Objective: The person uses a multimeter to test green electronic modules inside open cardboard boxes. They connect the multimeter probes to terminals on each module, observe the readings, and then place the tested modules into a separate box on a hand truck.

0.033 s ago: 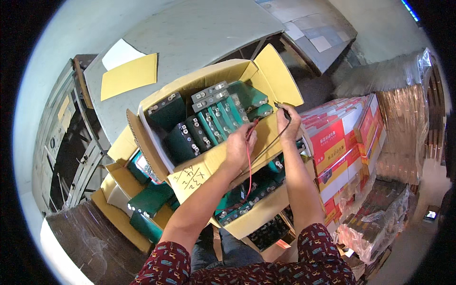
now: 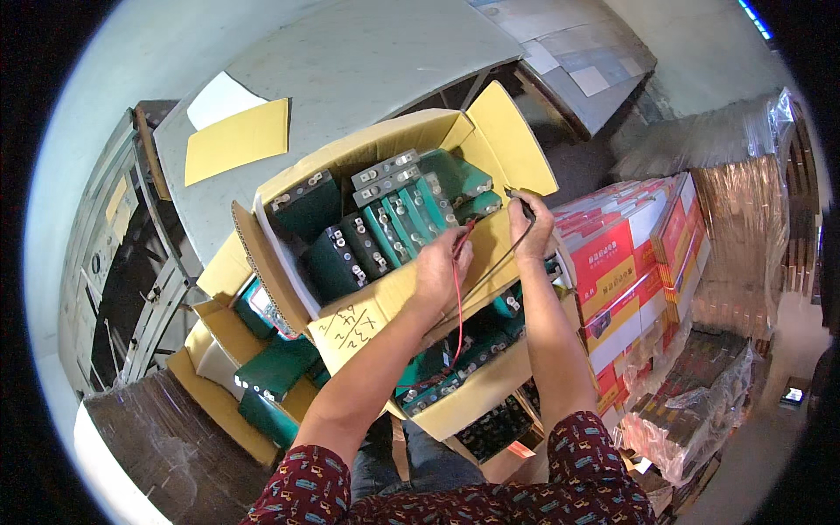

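A yellow cardboard box (image 2: 350, 144) stands open before me, holding several green batteries (image 2: 385, 232) with metal terminals on their dark tops. My left hand (image 2: 444, 265) is closed around a red test probe (image 2: 470, 226) over the box's near right part; its red lead (image 2: 460, 311) hangs down. My right hand (image 2: 534, 229) pinches a black test probe (image 2: 511, 192) beside the right flap, and its black lead (image 2: 490, 278) runs down to the left. Whether either tip touches a terminal I cannot tell. A device with a pale face and red edge (image 2: 265, 302), probably a meter, lies at the left.
Below this box sits another yellow box (image 2: 477, 404) of green batteries. More batteries (image 2: 278, 363) lie in boxes at the left. Stacked red and white cartons (image 2: 608, 271) rise on the right. Behind is a grey table (image 2: 350, 70) bearing a yellow sheet (image 2: 238, 143).
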The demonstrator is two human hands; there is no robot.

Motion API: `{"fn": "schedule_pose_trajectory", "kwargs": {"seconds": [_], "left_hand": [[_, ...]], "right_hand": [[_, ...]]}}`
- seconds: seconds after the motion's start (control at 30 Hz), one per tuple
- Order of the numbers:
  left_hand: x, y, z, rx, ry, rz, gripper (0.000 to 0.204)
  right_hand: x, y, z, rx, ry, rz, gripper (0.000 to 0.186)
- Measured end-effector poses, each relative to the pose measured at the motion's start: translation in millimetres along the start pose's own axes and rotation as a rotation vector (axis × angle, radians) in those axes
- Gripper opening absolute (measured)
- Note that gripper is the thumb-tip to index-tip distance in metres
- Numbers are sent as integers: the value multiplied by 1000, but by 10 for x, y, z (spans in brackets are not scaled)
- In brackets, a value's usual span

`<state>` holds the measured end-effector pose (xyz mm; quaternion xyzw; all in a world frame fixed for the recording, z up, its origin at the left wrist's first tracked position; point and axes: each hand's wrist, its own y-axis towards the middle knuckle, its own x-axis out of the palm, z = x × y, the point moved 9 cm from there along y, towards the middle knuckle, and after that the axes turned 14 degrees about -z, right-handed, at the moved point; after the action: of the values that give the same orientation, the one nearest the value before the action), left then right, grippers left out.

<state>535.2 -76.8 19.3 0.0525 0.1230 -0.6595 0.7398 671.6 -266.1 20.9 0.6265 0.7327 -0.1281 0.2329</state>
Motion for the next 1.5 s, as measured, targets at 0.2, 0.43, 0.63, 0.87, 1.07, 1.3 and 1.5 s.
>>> {"fn": "schedule_pose_trajectory", "kwargs": {"seconds": [0.2, 0.43, 0.63, 0.87, 1.07, 1.3, 1.5], "left_hand": [[24, 110, 11, 36, 82, 10, 24], [-44, 279, -215, -14, 46, -47, 21], [-5, 160, -125, -101, 39, -18, 19], [-21, 125, -117, -101, 71, 1, 21], [-47, 123, -86, -25, 14, 52, 20], [-124, 170, -72, 14, 36, 36, 17], [-73, 315, -122, -77, 123, -82, 19]], "right_hand": [[2, -15, -127, -166, 21, 8, 20], [103, -15, -169, -8, -213, -55, 27], [77, -8, -61, 5, -300, -65, 25], [164, 39, -204, -67, -319, -116, 27], [193, 67, -162, -44, -339, -136, 29], [217, 65, -106, 2, -387, -179, 30], [250, 60, -127, -80, -359, -160, 29]]}}
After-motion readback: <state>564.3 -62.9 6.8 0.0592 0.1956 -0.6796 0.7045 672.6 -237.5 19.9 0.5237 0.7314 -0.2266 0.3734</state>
